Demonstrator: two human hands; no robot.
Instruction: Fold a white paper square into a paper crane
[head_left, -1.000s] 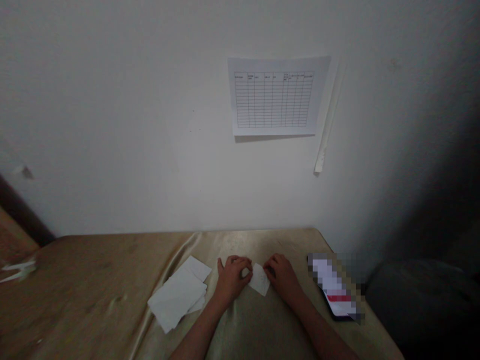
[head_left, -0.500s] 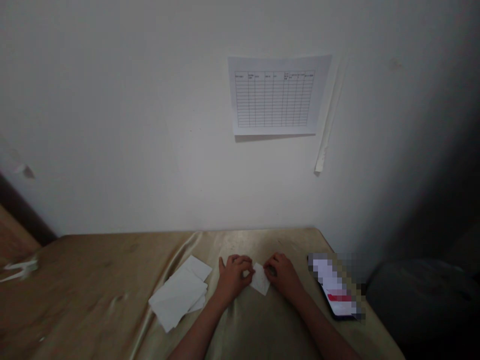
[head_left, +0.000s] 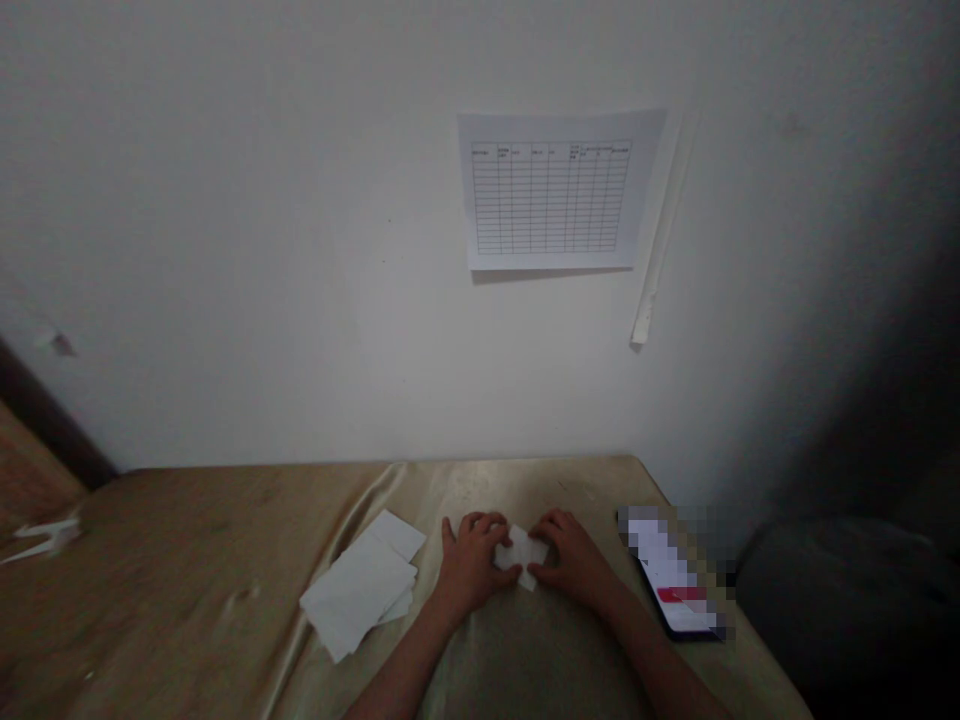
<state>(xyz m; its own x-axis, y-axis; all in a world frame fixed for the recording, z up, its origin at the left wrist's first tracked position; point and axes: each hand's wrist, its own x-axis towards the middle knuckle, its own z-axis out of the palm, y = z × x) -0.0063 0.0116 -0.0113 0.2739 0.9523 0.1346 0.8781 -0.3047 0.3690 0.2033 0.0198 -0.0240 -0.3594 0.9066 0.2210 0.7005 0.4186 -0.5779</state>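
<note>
A small piece of white paper (head_left: 524,552), seemingly folded, lies on the cloth between my two hands. My left hand (head_left: 474,560) is at its left side, with curved fingers on the upper edge and the thumb on the lower part. From the right, my right hand (head_left: 576,560) holds it the same way, thumb low and fingers high. The paper's outer corners are partly hidden by the fingers. Left of my left hand is a loose pile of white paper sheets (head_left: 361,588), overlapping at angles.
A smartphone (head_left: 675,590), partly pixelated, lies right of my right hand near the edge of the cloth-covered table (head_left: 187,560). White scraps (head_left: 49,538) lie at the far left. Behind stands a wall with a printed table sheet (head_left: 551,200) and a white strip (head_left: 660,240).
Both thumbs have moved onto the lower part of the small paper, and its outline between the hands has changed. The pile and phone stay in place.
</note>
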